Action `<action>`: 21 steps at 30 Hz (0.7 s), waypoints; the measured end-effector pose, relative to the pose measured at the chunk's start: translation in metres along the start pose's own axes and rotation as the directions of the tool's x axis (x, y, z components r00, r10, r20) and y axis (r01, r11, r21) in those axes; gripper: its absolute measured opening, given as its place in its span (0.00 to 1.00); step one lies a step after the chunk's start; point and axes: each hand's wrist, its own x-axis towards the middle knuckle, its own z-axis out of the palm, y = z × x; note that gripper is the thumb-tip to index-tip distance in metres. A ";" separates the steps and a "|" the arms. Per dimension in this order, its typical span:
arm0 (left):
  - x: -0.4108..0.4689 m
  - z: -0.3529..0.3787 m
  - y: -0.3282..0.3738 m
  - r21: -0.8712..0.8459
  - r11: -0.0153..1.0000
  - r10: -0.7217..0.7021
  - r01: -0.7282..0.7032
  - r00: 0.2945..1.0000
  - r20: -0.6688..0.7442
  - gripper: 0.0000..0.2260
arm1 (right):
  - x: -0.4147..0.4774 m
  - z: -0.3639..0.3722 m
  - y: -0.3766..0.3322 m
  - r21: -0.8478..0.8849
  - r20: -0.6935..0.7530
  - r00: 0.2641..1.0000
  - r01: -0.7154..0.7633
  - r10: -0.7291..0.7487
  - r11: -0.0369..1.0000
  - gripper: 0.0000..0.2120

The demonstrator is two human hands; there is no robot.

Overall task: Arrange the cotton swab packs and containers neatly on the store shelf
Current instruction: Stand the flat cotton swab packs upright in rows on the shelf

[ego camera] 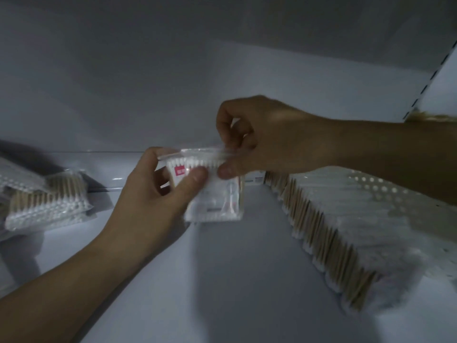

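A clear plastic pack of white cotton swabs [217, 194] with a small red label stands upright in the middle of the white shelf [235, 280]. My left hand [158, 194] grips its left side, thumb on the front. At the pack's top right edge my right hand [259, 139] pinches the clear flap. A long row of wooden-stick swab packs [333, 224] stands on edge along the right. Loose packs of wooden-stick swabs [49, 204] lie in a pile at the left.
The shelf's white back wall [173, 95] rises behind the pack. A slotted upright [427, 78] runs up at the far right. A perforated white divider [376, 184] borders the right row. Bare shelf surface lies between the left pile and the right row.
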 end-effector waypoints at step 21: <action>0.005 -0.005 -0.010 0.120 0.992 -0.025 0.035 0.996 -0.088 0.14 | 0.003 -0.013 0.040 -0.622 0.021 0.999 -0.017 0.038 0.783 0.12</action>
